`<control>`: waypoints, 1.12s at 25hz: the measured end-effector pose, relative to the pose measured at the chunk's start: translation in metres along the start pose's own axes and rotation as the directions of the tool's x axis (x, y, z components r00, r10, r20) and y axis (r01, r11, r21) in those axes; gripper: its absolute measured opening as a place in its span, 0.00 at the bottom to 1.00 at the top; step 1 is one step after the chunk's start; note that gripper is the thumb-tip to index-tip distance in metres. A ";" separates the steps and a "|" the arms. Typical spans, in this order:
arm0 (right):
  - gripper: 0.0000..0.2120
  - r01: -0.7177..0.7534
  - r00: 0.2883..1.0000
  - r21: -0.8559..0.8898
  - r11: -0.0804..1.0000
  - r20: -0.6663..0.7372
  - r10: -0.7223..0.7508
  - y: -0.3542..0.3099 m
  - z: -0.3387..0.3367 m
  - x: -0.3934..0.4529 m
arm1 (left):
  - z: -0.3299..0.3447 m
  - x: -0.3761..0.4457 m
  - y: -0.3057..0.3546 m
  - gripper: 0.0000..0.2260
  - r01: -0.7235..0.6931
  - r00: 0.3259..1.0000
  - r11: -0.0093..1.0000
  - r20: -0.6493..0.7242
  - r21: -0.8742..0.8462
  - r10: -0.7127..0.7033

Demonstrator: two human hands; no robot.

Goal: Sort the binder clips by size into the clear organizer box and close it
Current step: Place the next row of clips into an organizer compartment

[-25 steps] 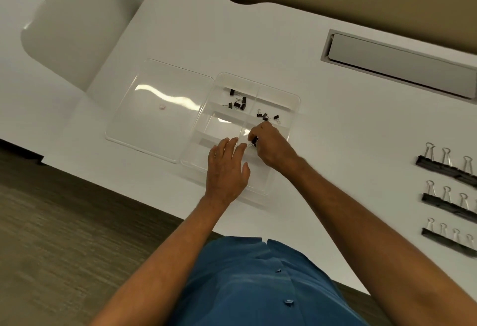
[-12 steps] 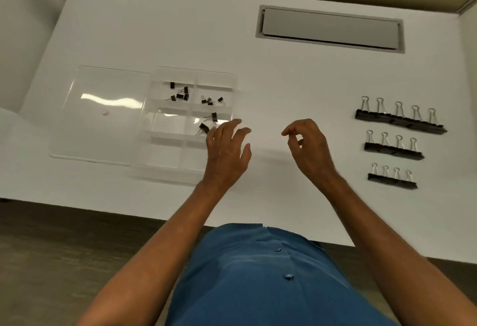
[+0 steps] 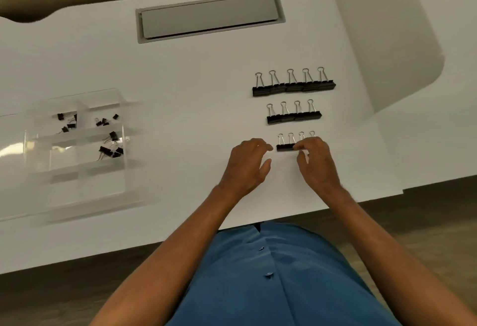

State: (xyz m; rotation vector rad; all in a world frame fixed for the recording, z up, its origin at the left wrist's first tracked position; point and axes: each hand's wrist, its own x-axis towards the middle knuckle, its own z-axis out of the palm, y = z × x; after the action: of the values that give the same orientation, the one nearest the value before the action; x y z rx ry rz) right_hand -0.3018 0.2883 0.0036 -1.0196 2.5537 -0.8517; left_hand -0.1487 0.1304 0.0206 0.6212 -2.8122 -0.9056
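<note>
Three rows of black binder clips lie on the white table at the right: a large row [image 3: 294, 88], a medium row [image 3: 294, 116] and a small row [image 3: 285, 147] nearest me. My right hand [image 3: 317, 163] covers the right half of the small row, fingers and thumb curled round its clips. My left hand [image 3: 247, 165] hovers just left of that row, fingers loosely curled, holding nothing. The clear organizer box [image 3: 77, 175] sits at the left, blurred, lid off. Several tiny black clips [image 3: 111, 150] lie in its far compartments.
The clear lid [image 3: 10, 150] lies left of the box, cut by the frame edge. A grey cable hatch [image 3: 209, 17] is set into the table at the back. A white partition [image 3: 387, 41] rises at the right. The table's front edge runs just below my wrists.
Both hands left the organizer box and travelled right to the small row of clips. A clip that the right hand held was dropped in the box. The view swung right.
</note>
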 end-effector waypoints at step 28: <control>0.08 0.189 0.950 -0.145 0.971 0.279 -0.144 0.056 -0.022 0.057 | 0.075 0.078 0.060 0.08 0.099 0.991 0.986 0.076 0.131 -0.110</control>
State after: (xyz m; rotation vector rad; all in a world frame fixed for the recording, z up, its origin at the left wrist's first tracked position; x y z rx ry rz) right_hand -0.3827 0.2910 -0.0141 -1.3202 2.3650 -0.4984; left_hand -0.2583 0.1814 -0.0062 0.7721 -2.9546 -0.7914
